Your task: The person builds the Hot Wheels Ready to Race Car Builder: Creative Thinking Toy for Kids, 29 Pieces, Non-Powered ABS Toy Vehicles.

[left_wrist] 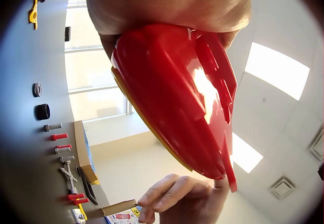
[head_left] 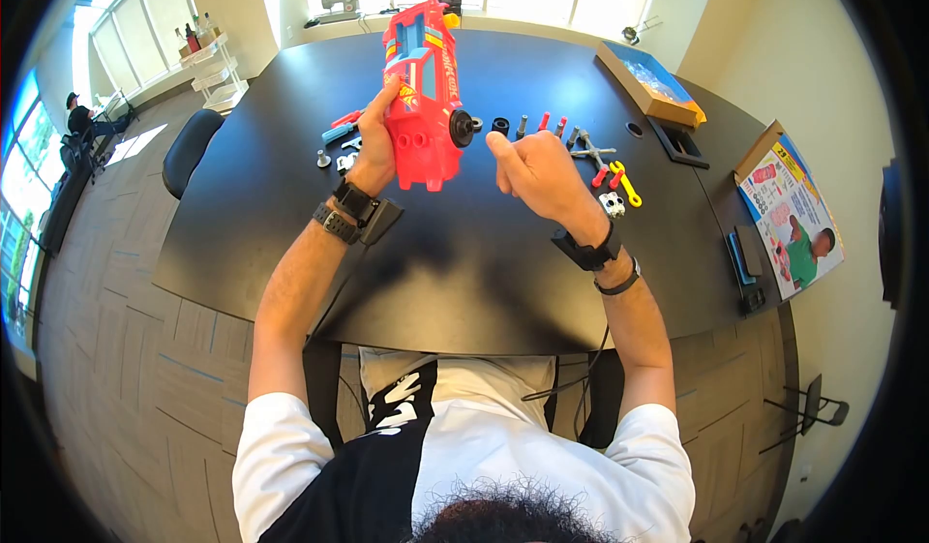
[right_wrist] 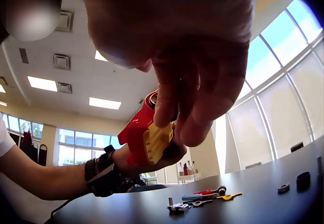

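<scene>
My left hand (head_left: 377,136) grips a red plastic toy vehicle body (head_left: 426,93) with blue panels and stickers, raised above the table. A black round hub (head_left: 462,128) sits on its side, facing my right hand (head_left: 542,175). In the left wrist view, the toy's glossy red shell (left_wrist: 157,92) fills the middle below my palm. Yellow ribbed plastic (right_wrist: 159,142) shows on it in the right wrist view. My right hand hovers close beside the hub, its fingers (right_wrist: 195,117) loosely bent, with nothing visible between them.
On the black table (head_left: 464,272) lie a black cylinder (head_left: 500,125), several red and grey bolts, a grey cross wrench (head_left: 592,152), a yellow wrench (head_left: 627,185) and a silver block (head_left: 612,204). An open box (head_left: 653,88) stands far right, and a printed box (head_left: 789,214) nearer.
</scene>
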The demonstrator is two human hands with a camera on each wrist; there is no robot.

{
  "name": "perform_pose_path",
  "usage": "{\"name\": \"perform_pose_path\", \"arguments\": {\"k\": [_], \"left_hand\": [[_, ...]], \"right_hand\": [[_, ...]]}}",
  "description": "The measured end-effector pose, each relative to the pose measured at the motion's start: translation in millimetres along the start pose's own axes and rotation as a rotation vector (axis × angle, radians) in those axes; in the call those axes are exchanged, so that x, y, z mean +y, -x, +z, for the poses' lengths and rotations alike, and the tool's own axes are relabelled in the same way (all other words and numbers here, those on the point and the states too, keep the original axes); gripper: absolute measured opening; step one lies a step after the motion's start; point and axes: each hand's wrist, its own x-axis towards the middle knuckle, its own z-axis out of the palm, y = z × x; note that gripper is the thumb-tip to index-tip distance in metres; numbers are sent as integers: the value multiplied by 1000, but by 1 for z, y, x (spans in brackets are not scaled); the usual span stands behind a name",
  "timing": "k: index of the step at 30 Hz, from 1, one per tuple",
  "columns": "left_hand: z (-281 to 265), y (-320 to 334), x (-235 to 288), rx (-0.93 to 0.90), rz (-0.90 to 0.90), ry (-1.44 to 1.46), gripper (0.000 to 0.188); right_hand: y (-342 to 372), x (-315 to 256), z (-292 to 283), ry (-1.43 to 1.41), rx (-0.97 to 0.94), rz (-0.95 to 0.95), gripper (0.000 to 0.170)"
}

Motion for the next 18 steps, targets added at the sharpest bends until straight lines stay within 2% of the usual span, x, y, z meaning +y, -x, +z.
{"name": "perform_pose_path", "arguments": {"k": [1,3,4,6,7,8,10,11,13,14,16,17,18], "left_hand": [[1,1,3,5,-4,19,59],[3,4,5,13,-7,41,58],[3,4,7,7,-5,44,58],[3,4,8,4,-3,49,58],[3,4,8,5,8,53,58],[3,4,8,4,19,57,58],[3,4,8,2,28,69,58],[3,3,9,-1,38,81,58],[3,3,10,23,46,83,58],[2,3,10,46,52,85,58],[-2,2,10,43,35,99,58],[-5,2,9,38,17,114,58],[-8,2,9,40,19,110,58]], "right_hand": [[0,2,0,0,1,1,56],[-3,10,1,-53,218,-4,70],[-7,13,-1,-53,214,-4,70],[-21,25,-13,-127,344,81,66],[-30,38,-16,-178,362,64,61],[-38,48,-18,-177,361,65,61],[-56,68,-18,-88,412,42,50],[-70,90,-12,-89,411,41,50],[-97,139,9,209,349,-25,37],[-102,144,18,207,347,-27,37],[-115,154,37,323,157,215,32],[-122,167,48,323,79,259,35],[-127,184,63,320,79,255,35]]}}
